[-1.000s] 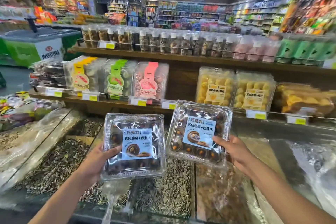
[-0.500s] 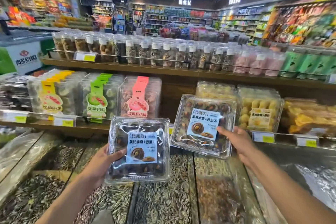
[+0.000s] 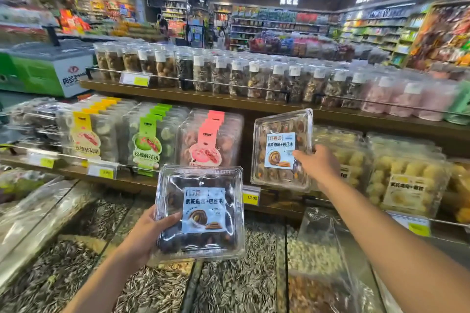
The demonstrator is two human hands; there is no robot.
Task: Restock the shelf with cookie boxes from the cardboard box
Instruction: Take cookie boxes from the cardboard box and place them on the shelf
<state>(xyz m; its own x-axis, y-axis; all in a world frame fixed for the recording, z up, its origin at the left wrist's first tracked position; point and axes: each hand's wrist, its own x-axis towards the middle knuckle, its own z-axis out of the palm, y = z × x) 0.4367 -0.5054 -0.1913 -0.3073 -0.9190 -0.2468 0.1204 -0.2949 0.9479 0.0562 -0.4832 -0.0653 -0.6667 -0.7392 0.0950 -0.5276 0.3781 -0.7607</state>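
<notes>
1. The left hand [image 3: 147, 234] clamps its grip on the left edge of a cookie box [image 3: 201, 211], thumb on the lid (the fingers underneath are hidden). It holds the box over the seed bins [image 3: 236, 282], short of the shelf [image 3: 132, 181].
2. The right hand [image 3: 318, 162] grips the right edge of a second cookie box [image 3: 279, 150]. This box is nearly upright at the shelf's front edge, between the pink-labelled packs [image 3: 211, 140] and the yellow cookie packs [image 3: 407, 180].
3. The near box's label is blurred.
4. Since half a second ago the second cookie box has risen and tipped more upright, while the first has barely shifted.
</notes>
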